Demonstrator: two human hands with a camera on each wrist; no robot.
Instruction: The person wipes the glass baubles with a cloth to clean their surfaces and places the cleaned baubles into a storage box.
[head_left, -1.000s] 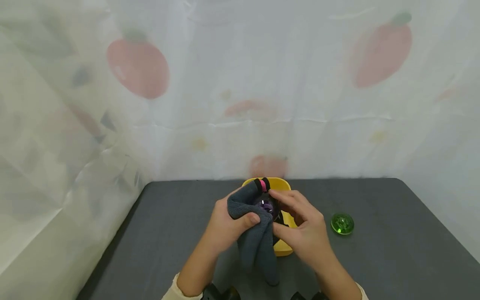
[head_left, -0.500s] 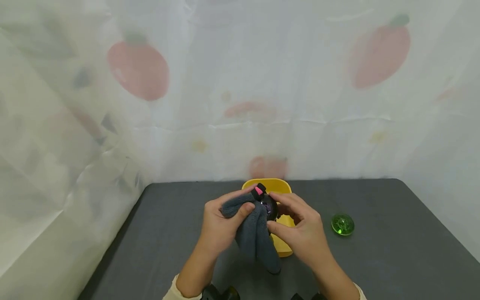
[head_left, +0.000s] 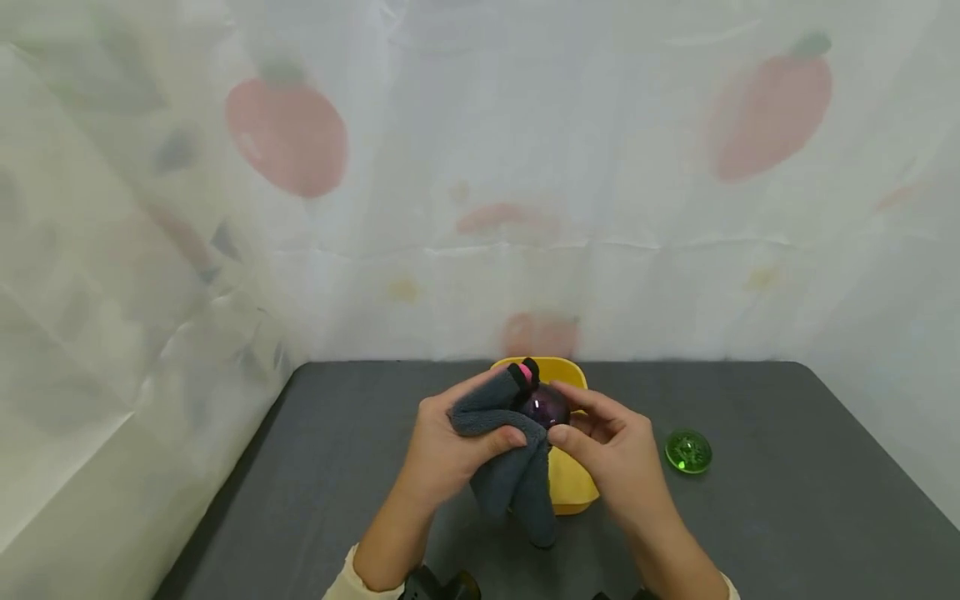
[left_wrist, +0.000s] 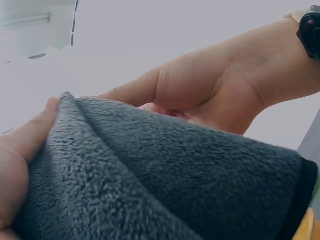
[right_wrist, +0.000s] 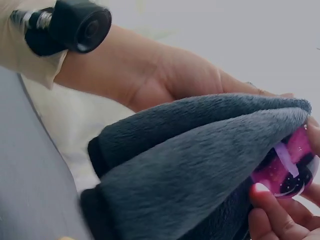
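Observation:
Both hands meet over a yellow bowl (head_left: pixel 573 492) on the dark grey table (head_left: pixel 787 517). My left hand (head_left: pixel 450 450) grips a dark grey fleece cloth (head_left: pixel 510 475) (left_wrist: pixel 165 185) (right_wrist: pixel 190 170) with a small pink and black tag (head_left: pixel 527 372); the cloth is bunched against a shiny purple ball. My right hand (head_left: pixel 611 446) holds that purple ball (head_left: pixel 545 407) (right_wrist: pixel 289 167) between thumb and fingertips. The cloth's loose end hangs down in front of the bowl.
A green glass ball (head_left: pixel 687 451) lies on the table to the right of the bowl. A pale curtain printed with red fruit (head_left: pixel 285 137) closes off the back and left sides. The table's front edge is out of view.
The left hand has shifted the cloth over the ball, and the ball now shows more between the hands. The green ball has not moved.

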